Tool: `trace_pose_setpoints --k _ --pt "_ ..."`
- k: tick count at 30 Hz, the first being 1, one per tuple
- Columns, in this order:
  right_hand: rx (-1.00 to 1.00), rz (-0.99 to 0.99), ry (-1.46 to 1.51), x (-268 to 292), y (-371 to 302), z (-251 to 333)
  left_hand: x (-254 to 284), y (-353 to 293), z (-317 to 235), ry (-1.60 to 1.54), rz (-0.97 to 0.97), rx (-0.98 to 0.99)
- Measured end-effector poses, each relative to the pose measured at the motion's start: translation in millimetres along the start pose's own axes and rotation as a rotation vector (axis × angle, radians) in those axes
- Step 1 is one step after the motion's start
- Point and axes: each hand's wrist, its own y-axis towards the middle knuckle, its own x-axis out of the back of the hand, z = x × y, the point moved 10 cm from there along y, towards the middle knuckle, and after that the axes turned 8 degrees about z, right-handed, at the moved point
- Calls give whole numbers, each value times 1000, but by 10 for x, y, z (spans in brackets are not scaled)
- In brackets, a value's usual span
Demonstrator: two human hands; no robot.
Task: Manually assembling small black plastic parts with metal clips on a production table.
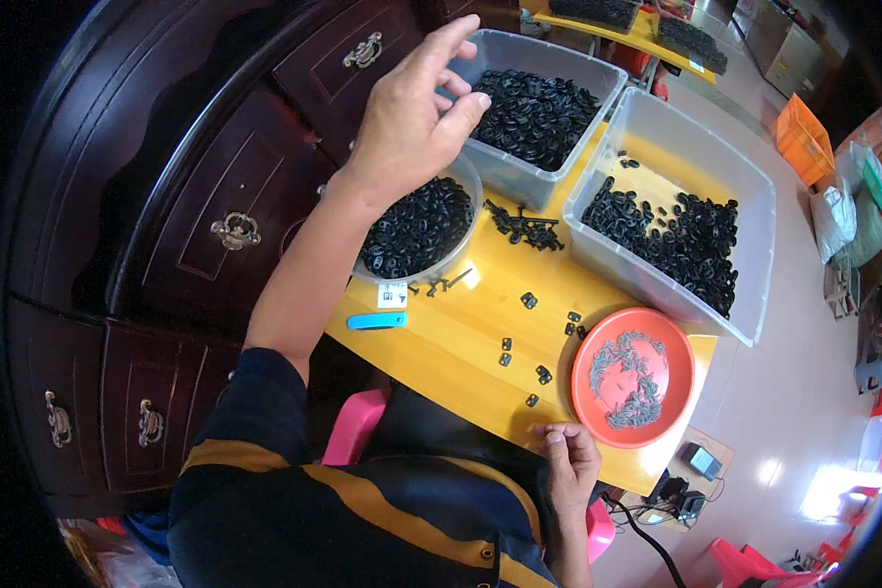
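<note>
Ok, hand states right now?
Left hand: partly open, nothing visible in it.
Right hand: closed in a pinch; can't tell if it holds something small.

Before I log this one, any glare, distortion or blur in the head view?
All in the head view: bright glare on the floor at lower right; the cabinet's edges bow at left; corners go black; the left hand looks fairly sharp.

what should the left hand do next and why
Probably come down to the loose black parts on the table: the left hand is raised near the back bin with nothing visible in it, while those parts lie near the right hand and the red dish of grey pieces.
</note>
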Motion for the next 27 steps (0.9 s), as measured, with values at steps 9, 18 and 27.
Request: trace_pose_setpoints --k 9,18,27 --pt "237 -119 -294 -78 143 196 -1178 -1570 -335 -300 485 58" --pt "346 -74 -483 -204 192 148 -2024 -2018 -171 -121 664 156" --pt "382 21 -513 -286 237 154 -2337 -1951 -720 -346 531 50"
